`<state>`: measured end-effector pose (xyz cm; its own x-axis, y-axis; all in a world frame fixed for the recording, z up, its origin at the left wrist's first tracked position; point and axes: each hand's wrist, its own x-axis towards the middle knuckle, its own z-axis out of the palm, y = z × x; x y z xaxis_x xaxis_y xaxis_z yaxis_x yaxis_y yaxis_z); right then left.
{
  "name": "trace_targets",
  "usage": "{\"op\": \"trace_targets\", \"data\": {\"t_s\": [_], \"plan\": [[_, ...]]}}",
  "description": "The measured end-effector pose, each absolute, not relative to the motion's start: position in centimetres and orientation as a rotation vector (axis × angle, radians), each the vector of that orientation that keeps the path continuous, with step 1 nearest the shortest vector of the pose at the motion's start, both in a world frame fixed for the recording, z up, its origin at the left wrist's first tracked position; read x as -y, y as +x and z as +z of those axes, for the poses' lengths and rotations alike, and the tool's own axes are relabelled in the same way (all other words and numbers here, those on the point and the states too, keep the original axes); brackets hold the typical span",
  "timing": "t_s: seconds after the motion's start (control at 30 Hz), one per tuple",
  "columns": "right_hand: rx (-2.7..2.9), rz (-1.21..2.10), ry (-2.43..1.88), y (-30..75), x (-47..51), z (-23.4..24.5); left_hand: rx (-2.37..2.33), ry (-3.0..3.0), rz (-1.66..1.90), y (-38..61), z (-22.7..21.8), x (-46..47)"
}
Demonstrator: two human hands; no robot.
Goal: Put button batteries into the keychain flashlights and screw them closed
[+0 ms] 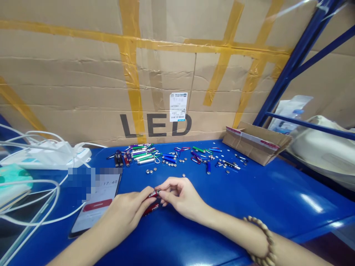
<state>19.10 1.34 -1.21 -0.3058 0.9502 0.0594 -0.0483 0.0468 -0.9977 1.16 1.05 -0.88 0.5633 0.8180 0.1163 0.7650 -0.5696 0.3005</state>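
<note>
My left hand [128, 211] is wrapped round a small red keychain flashlight [151, 207] near the front of the blue table [249, 192]. My right hand [181, 195] pinches the silver end of the same flashlight, fingertips meeting those of the left. Beyond my hands lies a pile of small coloured flashlights [140, 154] at the back left, with loose button batteries [151, 171] and more flashlight parts and carabiner clips [210, 157] spread to the right.
A phone [97, 201] with a lit screen lies left of my hands. White cables and a power strip [50, 155] crowd the far left. A small cardboard box [256, 142] sits back right. A large "LED" carton [155, 74] walls the back; blue shelving [294, 62] stands right.
</note>
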Motion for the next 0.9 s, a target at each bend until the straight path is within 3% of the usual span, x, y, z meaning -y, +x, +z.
{"op": "trace_targets", "data": {"t_s": [0.53,0.9], "plan": [[1.854,0.820,-0.899,20.1,-1.4,-0.9,-1.248,2.115,0.357,1.8,-0.3,-0.8],[1.937,0.690,-0.833,20.3,-1.5,-0.8,-1.163,2.074,0.425,1.8,-0.5,-1.0]]}}
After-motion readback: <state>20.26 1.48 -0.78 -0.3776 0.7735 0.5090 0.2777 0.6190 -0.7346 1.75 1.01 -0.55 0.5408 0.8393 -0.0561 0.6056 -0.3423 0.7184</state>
